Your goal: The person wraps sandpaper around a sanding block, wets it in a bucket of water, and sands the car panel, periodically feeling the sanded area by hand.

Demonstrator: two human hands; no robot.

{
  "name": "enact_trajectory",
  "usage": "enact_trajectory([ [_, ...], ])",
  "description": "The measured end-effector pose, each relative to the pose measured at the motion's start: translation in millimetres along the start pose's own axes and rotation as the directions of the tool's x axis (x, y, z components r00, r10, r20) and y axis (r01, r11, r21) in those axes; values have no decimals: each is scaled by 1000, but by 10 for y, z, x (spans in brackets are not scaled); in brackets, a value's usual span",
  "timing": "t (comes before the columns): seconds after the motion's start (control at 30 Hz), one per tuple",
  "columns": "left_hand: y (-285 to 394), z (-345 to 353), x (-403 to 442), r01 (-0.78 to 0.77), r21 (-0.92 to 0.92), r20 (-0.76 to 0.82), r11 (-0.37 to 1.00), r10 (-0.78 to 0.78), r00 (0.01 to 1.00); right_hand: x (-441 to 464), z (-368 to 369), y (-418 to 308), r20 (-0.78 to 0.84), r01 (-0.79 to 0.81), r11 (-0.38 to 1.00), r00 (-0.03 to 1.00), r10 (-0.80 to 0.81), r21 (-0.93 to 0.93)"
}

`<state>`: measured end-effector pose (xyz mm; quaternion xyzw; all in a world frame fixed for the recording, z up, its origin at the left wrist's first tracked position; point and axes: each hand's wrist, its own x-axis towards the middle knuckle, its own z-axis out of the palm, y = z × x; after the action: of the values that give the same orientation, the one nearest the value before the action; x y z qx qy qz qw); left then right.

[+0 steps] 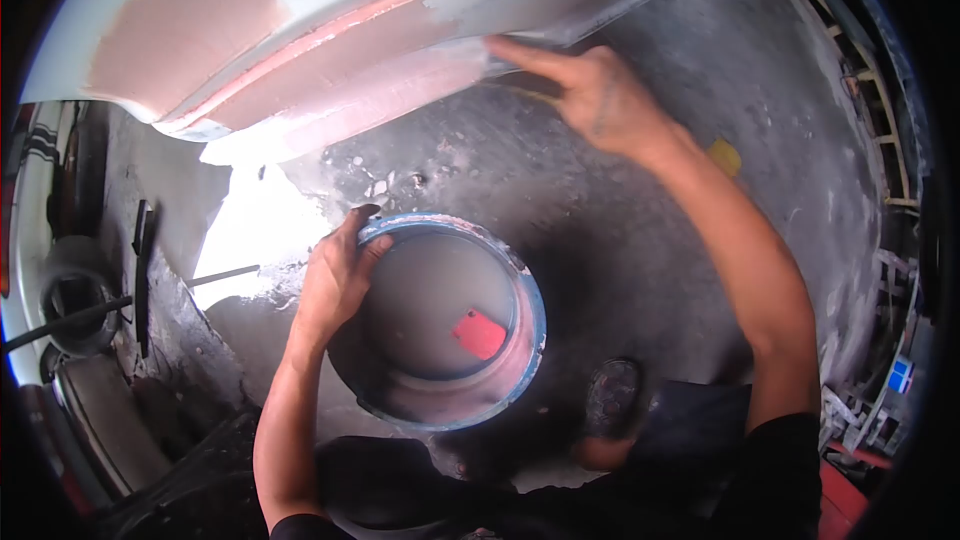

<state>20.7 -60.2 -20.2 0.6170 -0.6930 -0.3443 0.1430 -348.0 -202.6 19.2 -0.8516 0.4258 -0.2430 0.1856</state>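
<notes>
My left hand (345,265) grips the rim of a round blue bucket (538,325), with the thumb inside and the fingers outside. Cloudy greyish water (430,285) stands in the bucket, and a flat red piece (479,334) with a small hole lies in it. My right hand (595,95) is at the lower edge of a car body panel (360,90), its index finger stretched along the surface. Motion blurs its fingertips. A thin tan edge shows under that hand; what it belongs to is unclear. Pinkish filler patches (205,25) cover parts of the white and grey panel.
Below the panel is a stained grey concrete floor (660,270) with small crumbs and a bright sunlit patch. A yellow piece (724,156) lies beyond my right forearm. A tyre (80,295) and dark bars stand at the left. My shoe (612,395) is right of the bucket.
</notes>
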Motion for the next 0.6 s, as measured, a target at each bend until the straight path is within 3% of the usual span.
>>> enact_trajectory([
  [0.03,-26,0,-9,-26,7,-17,1000,26,1000,89,129,-144,-16,21,999,1000,-21,35],
  [0.07,-8,-19,-15,-21,22,-14,1000,21,1000,216,62,-431,118,-106,994,988,104,15],
  [0.17,14,-23,-25,-4,8,-8,1000,4,1000,321,17,-383,67,-31,983,998,19,178],
  [0.3,-10,1,-36,-17,52,-46,998,20,999,351,294,-441,-36,-11,983,999,18,181],
  [0.33,-15,-4,-38,-38,89,-47,995,42,998,441,381,-628,-30,24,993,999,-21,119],
  [0.37,-7,-17,-55,-42,93,-44,995,46,998,497,346,-793,119,-105,993,988,99,47],
  [0.43,2,-29,-56,19,56,4,998,-19,1000,520,314,-737,26,29,999,999,-29,-15],
  [0.5,2,-27,-50,-1,35,1,999,1,1000,412,13,-688,165,-199,980,967,194,11],
  [0.53,-12,-28,-64,-12,17,-6,1000,13,1000,339,85,-525,-75,88,995,994,-85,45],
  [0.6,-5,-27,-69,6,28,-12,1000,-5,1000,327,364,-487,-67,65,992,996,-58,109],
])
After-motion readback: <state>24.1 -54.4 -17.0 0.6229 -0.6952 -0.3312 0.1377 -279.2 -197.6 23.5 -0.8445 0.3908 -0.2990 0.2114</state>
